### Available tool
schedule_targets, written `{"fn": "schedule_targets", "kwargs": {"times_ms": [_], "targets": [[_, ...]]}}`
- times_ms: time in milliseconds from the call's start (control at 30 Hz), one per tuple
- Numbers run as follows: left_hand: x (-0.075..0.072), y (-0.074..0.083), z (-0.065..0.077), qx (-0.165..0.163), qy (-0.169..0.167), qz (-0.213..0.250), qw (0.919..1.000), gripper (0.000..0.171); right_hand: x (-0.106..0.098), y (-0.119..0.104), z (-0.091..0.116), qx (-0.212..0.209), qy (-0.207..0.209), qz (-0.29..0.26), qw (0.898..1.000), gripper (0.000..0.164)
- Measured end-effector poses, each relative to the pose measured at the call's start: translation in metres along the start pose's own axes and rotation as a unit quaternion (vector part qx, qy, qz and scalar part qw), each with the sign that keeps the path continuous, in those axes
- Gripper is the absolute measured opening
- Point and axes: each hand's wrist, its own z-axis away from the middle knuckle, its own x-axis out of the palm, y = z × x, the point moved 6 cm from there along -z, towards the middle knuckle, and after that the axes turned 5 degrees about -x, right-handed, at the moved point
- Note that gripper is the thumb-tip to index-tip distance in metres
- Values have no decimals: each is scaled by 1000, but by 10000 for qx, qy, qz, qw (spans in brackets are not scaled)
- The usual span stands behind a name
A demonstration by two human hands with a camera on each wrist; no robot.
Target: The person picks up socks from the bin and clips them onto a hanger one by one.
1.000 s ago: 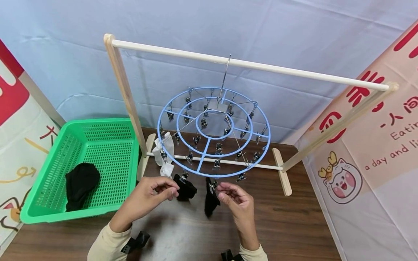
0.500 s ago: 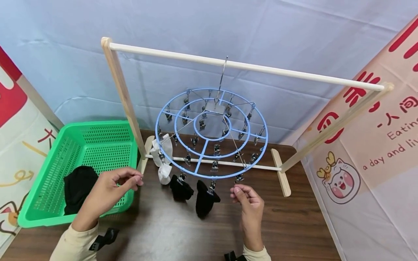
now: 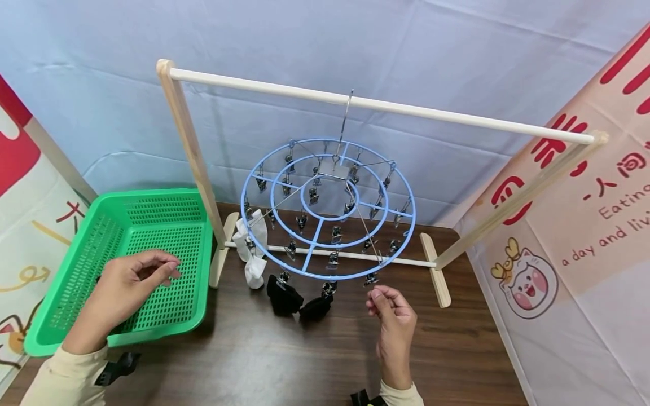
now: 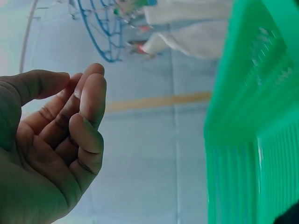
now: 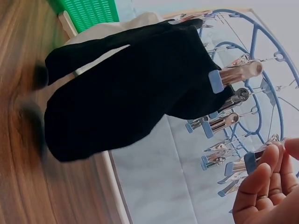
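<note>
My left hand (image 3: 134,287) hovers over the green basket (image 3: 195,282), fingers loosely curled and nothing between them. Beneath it the black sock in the basket is mostly hidden; a dark corner of this sock (image 4: 290,217) shows in the left wrist view. My right hand (image 3: 393,324) is just below a metal clip (image 3: 371,278) at the front right of the round blue clip hanger (image 3: 325,276). Its thumb and fingers are close together, with no item seen in them. Two black socks, one left (image 3: 284,296) and one right (image 3: 316,308), hang from front clips.
A wooden rack (image 3: 185,129) with a white top bar (image 3: 406,109) carries the hanger by its hook. White socks (image 3: 252,237) hang at the hanger's left, near the rack's left post. Several bare clips dangle from the rings. The brown tabletop (image 3: 244,361) extends in front.
My left hand has moved left from the hanging black socks to over the basket. My right hand has shifted right, away from the right black sock, which has swung left.
</note>
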Motion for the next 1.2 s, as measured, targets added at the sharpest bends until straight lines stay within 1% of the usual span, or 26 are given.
{"fn": "schedule_targets", "kwargs": {"times_ms": [133, 233, 333, 467, 567, 667, 800, 867, 967, 1100, 1200], "targets": [[-11, -19, -4, -121, 32, -430, 9990, 9, -1, -1, -2, -70, 30, -9, 10000, 6], [-19, -36, -8, -236, -18, -641, 9977, 8, -3, -2, -4, -127, 103, -49, 9999, 7], [-26, -49, -10, -279, -23, -850, 9960, 7, -5, -3, -5, -197, 133, -96, 9997, 9], [-31, -59, -11, -216, -81, -1037, 9943, 6, -6, -4, -7, -222, 119, -136, 9996, 10], [-33, -64, -13, -93, -127, -1135, 9934, 5, -6, -4, -8, -210, 115, -138, 9996, 10], [-37, -71, -15, 39, -105, -1335, 9910, 4, -6, -3, -8, -200, 125, -131, 9996, 10], [-44, -86, -18, -18, -150, -1719, 9850, 5, -7, -3, -7, -177, 179, -125, 9996, 11], [-45, -94, -20, -175, -338, -1898, 9811, 8, -8, -3, -7, -160, 198, -115, 9996, 10], [-43, -104, -22, -441, -825, -2059, 9741, 17, -8, -3, -6, -139, 202, -88, 9997, 9], [-38, -117, -20, -814, -1542, -2037, 9634, 28, -8, -3, -6, -116, 201, -81, 9997, 8], [-35, -128, -17, -1039, -2040, -2036, 9519, 30, -8, -3, -5, -86, 198, -84, 9997, 7]]}}
